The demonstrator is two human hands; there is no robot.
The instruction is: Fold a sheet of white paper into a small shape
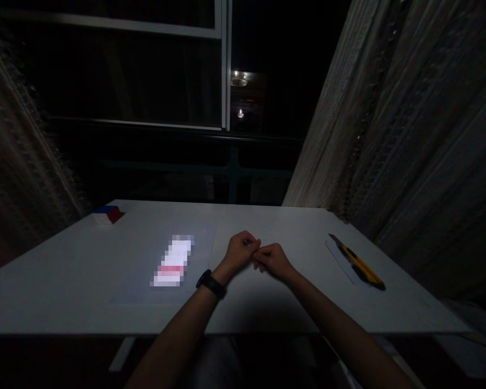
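My left hand (240,251) and my right hand (273,260) meet over the middle of a white table (65,281). Both have their fingers curled in, fingertips touching each other. Something tiny and pale shows between the fingers, too small to name. A dark watch (211,283) sits on my left wrist. A sheet of paper (133,275) with a blurred bright patch on it lies just left of my left hand.
A yellow and black utility knife (360,265) lies on a white strip near the table's right side. A small red, blue and white box (107,214) sits at the far left corner. Curtains hang on both sides of a dark window.
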